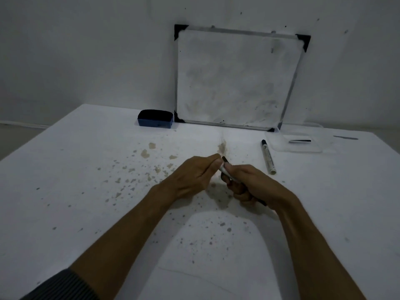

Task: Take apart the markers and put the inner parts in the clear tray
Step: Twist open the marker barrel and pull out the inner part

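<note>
Stained white table (86,191): both hands grip slim cylindrical marker (226,172) (blk/wht).

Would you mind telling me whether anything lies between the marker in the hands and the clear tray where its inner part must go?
Yes: a second marker lies on the table between the held marker, gripped by the left hand and right hand, and the clear tray. It lies flat, so lifting over it should pass.

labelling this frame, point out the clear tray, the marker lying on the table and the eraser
clear tray (279,146): head view, bare floor near its left wall
marker on the table (268,156): head view, middle of its white barrel
eraser (155,121): head view, its blue side
</note>
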A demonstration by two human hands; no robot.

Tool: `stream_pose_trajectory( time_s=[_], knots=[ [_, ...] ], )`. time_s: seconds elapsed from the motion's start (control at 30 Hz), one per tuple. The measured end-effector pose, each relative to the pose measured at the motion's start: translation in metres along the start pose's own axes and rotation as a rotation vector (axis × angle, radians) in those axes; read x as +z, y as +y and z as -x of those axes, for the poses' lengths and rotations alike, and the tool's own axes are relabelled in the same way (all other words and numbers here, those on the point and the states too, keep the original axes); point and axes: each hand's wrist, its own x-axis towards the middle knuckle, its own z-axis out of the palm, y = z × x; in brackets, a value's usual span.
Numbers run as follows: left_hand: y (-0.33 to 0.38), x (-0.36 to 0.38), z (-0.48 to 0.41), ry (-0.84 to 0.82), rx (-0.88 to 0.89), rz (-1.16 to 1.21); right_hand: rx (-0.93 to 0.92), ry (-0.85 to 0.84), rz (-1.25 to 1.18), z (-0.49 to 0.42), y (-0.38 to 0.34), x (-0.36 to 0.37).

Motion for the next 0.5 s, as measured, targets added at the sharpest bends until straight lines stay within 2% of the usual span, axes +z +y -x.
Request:
stream_pose_trajectory(
  time_s=[0.07, 0.13, 0.2, 0.27, 0.4, 0.5],
  knots=[
    [0.000, -0.004, 0.002, -0.042, -0.088, 0.068, -0.151, 0.182, 0.360, -0.003, 0.000, 0.005],
    [-0.006, -0.007, 0.006, -0.081, -0.176, 0.126, -0.232, 0.289, 0.489, -0.011, 0.006, 0.009],
    [-0.009, -0.008, 0.011, -0.092, -0.223, 0.162, -0.217, 0.271, 0.410, -0.014, 0.008, 0.013],
    [-0.007, -0.008, 0.012, -0.097, -0.189, 0.149, -0.130, 0.203, 0.279, -0.012, 0.003, 0.013],
    [-0.007, -0.005, 0.009, -0.101, -0.050, 0.038, 0.154, -0.060, -0.137, -0.004, -0.003, 0.006],
    [-0.006, -0.002, 0.008, -0.083, -0.018, 0.027, 0.196, -0.169, -0.329, -0.004, -0.001, 0.008]
  ],
)
